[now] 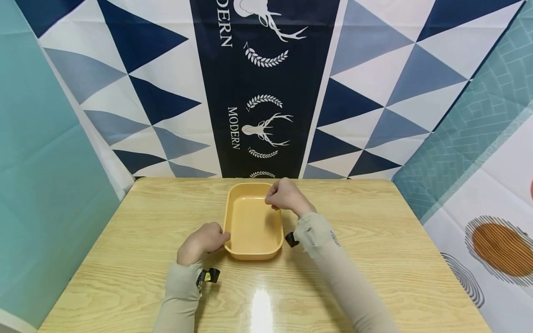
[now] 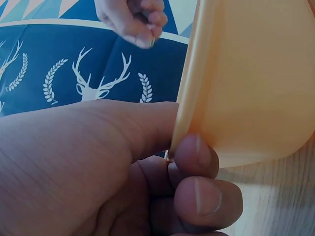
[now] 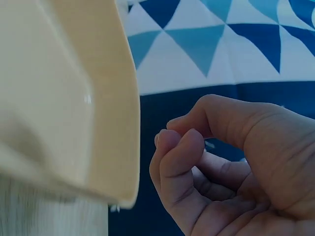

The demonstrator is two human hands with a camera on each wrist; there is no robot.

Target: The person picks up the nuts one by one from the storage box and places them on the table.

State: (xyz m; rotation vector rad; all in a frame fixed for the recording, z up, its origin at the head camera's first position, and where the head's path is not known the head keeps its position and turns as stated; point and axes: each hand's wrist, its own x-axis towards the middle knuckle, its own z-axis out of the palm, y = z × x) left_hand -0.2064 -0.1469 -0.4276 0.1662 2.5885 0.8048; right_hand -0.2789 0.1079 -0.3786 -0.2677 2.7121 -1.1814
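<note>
A yellow plastic tray (image 1: 253, 255), rectangular with rounded corners, lies on the table. At its near left corner my left hand (image 1: 205, 240) pinches the rim. In the left wrist view, the thumb and fingertips (image 2: 197, 155) close on either side of the tray wall. Over the tray's far right part hovers my right hand (image 1: 287, 196), thumb and fingers curled together. The right wrist view shows this hand (image 3: 221, 162) apart from the tray wall (image 3: 118, 113). A tiny greenish speck shows at its fingertips in the left wrist view; whether anything is held is unclear.
The light wooden table (image 1: 166, 208) ends at a patterned wall cloth (image 1: 266, 152). A teal panel (image 1: 41, 162) stands on the left, and more patterned cloth (image 1: 470, 185) on the right. Each wrist wears a small black camera (image 1: 213, 275).
</note>
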